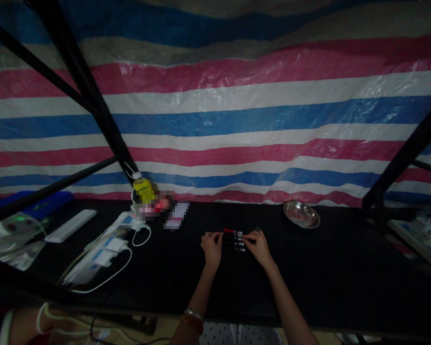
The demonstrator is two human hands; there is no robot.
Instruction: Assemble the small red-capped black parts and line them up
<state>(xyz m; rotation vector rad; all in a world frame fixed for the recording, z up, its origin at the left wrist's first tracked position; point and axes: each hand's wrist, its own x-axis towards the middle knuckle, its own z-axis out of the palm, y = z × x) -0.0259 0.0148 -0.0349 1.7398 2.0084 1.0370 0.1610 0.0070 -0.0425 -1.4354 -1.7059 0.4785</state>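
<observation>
Several short pen-like sticks lie side by side on the black table in front of me, one red stick at the far end and black sticks nearer, their right ends silvery. My left hand has its fingertips closed at the left ends of the row. From the other side, my right hand pinches at the silver end of a black stick. The dim light and the dark tabletop make it hard to see exactly which stick each hand grips.
A shallow metal dish sits at the back right. To the left are a blurred phone-like rectangle, a yellow bottle, a power strip with white cables and a white fan. Another person's arm shows at the lower left.
</observation>
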